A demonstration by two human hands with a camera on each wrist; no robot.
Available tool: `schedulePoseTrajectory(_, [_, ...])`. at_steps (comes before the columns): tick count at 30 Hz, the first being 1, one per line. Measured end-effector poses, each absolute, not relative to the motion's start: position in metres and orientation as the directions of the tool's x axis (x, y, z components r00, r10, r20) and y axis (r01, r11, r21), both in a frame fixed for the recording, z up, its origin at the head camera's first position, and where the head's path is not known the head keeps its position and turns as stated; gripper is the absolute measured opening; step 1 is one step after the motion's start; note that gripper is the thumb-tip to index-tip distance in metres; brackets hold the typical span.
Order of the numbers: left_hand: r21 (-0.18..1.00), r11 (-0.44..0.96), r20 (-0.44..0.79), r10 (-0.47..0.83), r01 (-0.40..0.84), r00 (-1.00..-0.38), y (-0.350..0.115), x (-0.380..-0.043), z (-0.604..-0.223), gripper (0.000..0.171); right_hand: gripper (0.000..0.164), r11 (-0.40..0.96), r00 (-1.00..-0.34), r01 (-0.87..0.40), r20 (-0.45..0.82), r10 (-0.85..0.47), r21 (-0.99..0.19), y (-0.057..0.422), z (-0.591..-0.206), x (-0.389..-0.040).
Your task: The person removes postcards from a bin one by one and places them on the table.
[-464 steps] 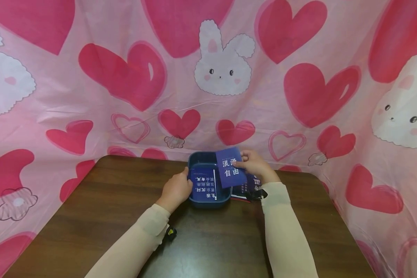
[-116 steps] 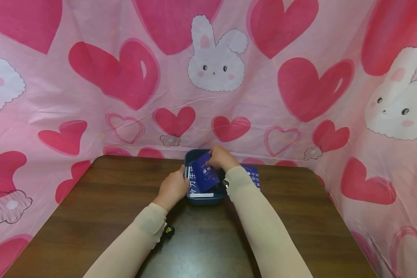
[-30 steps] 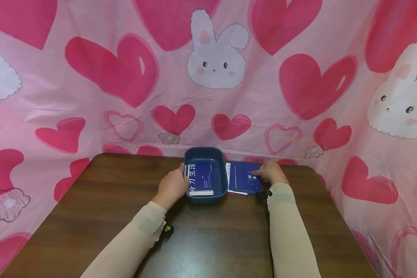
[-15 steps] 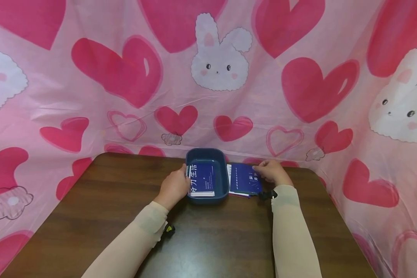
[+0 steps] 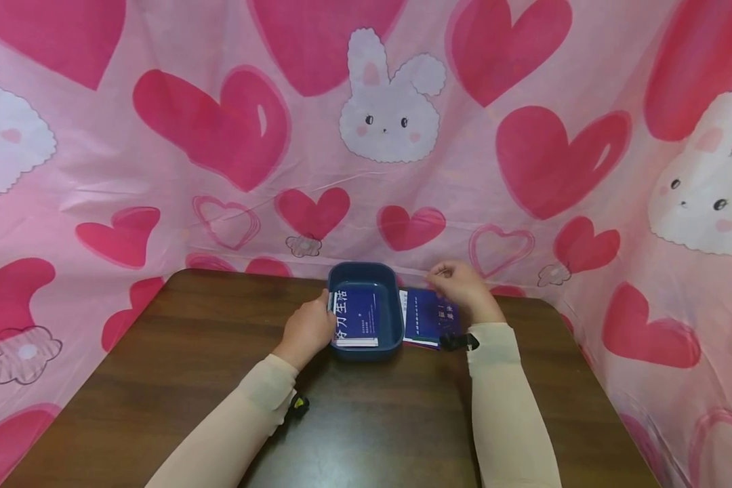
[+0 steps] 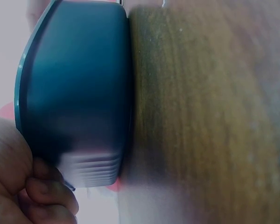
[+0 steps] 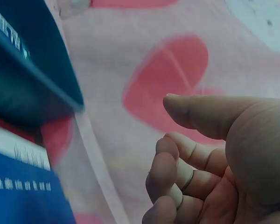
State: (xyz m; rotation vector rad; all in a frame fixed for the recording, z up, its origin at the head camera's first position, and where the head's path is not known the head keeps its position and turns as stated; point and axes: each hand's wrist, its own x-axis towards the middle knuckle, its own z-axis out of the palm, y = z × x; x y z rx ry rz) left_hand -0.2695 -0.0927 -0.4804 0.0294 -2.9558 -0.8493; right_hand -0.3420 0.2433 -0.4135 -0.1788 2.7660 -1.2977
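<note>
A dark blue plastic bin (image 5: 392, 343) stands near the back of the table. My left hand (image 5: 308, 328) grips its left rim; in the left wrist view, the thumb and curled fingers (image 6: 51, 198) hold the edge of the bin's wall (image 6: 79, 84). Inside lies a stack of blue cards (image 5: 360, 315) with white lettering, against the bin's left side. Right of the bin, a loosely fanned pile of blue and white cards (image 5: 423, 315) rests on the table. Above that pile hovers my right hand (image 5: 461, 288), its fingers loosely bent and nothing between thumb and fingertips in the right wrist view.
The brown wooden table (image 5: 158, 379) ends just behind the bin. A pink cloth (image 5: 317, 156) printed with hearts and rabbits hangs around its back and sides. Dark wrist cameras sit at both cuffs.
Earlier, my right hand carried blue cards over the bin, then touched the pile on the right. Now it has lifted off that pile, up and slightly left. My left hand keeps its grip.
</note>
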Motion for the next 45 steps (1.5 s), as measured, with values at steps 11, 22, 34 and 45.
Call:
schedulePoseTrajectory(11, [0.540,0.842,0.062,-0.047,-0.006,-0.997,-0.095,-0.269,-0.482,0.065,0.029,0.687,-0.944,-0.219,-0.027,-0.328,-0.693,0.156,-0.410,-0.344])
schedulePoseTrajectory(22, [0.539,0.843,0.058,-0.036,0.001,-0.998,-0.098,-0.271,-0.480,0.065,0.039,0.786,-0.924,-0.189,-0.165,-0.345,-0.588,0.102,-0.412,-0.365])
schedulePoseTrajectory(34, [0.530,0.848,0.056,-0.029,0.005,-0.998,-0.096,-0.270,-0.480,0.065,0.047,0.897,-0.948,-0.126,-0.215,-0.235,-0.424,0.078,-0.425,-0.367])
schedulePoseTrajectory(45, [0.532,0.847,0.035,-0.019,0.002,-0.999,-0.093,-0.270,-0.480,0.066,0.085,0.972,-0.949,-0.160,-0.246,-0.200,-0.174,0.071,-0.474,-0.406])
